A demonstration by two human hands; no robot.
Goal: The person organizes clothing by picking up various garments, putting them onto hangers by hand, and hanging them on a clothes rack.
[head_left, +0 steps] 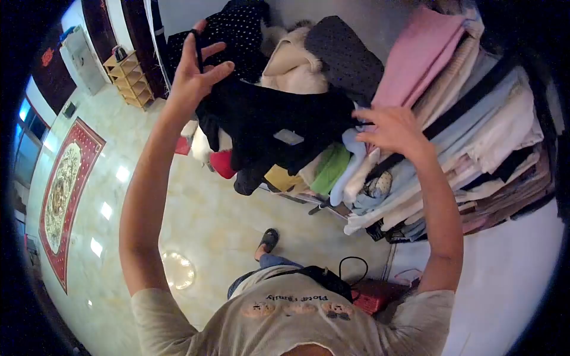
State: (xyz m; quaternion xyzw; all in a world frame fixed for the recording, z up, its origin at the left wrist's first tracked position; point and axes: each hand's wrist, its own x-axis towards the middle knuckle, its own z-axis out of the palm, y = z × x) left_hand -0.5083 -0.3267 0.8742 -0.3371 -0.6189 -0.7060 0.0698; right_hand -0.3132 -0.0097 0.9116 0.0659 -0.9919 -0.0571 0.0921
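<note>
A black garment (270, 113) with a pale grey patch (288, 137) is spread across the heap of clothes in front of me. At its left end, my left hand (199, 74) is raised with fingers apart. A dark strip runs along those fingers; whether it belongs to the garment I cannot tell. My right hand (395, 129) has its fingertips closed on the black garment's right end, beside a pink folded cloth (418, 56). Behind lie a black polka-dot cloth (237, 38), a cream fluffy garment (294, 62) and a dark grey dotted cloth (344, 53).
Stacked light clothes (475, 136) fill the right side. Green cloth (332, 169), yellow cloth (282, 178) and red cloth (222, 164) show under the black garment. A patterned rug (62, 196) and a wooden shelf rack (127, 77) are at left. A red object (371, 299) is low right.
</note>
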